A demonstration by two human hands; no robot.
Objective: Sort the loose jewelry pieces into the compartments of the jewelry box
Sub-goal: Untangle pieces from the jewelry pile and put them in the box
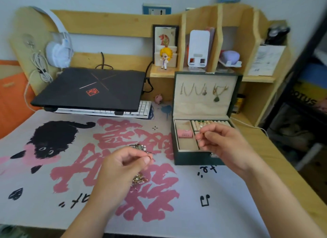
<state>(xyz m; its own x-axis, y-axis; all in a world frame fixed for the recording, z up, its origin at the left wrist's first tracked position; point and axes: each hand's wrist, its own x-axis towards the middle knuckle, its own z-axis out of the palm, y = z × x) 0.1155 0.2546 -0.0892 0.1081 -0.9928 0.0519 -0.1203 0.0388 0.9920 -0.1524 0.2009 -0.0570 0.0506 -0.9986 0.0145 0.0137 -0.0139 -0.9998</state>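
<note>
Jewelry box (192, 158), dark green, rectangular, cream-lined, lid raised: stands on the right half of the desk, partly on the printed desk mat (53, 175). Thin chain necklaces (203, 91) hang inside the lid. Tray below holds a row of cream ring rolls (208, 123) with rings set in them, and open cream compartments, one containing a small pink pouch (184, 133).

Loose jewelry: one tangled metallic cluster (139, 147) on the mat beyond the left hand, a second gold-toned cluster (139, 179) just beside that hand's palm.

Left hand (122, 168): over mid-mat, thumb and forefinger pinching a thin dark ring-like piece (150, 155); other fingers curled.

Right hand (223, 142): above the box's front compartments, covering part of them, fingertips pinching a tiny gold piece (201, 133), too small to identify.

Surroundings: closed black laptop (90, 89) raised over a white keyboard (139, 111) at the desk's back left; white headphones (58, 51) on the wooden shelf unit (106, 21); blond figurine (165, 58) on a shelf behind the box.
</note>
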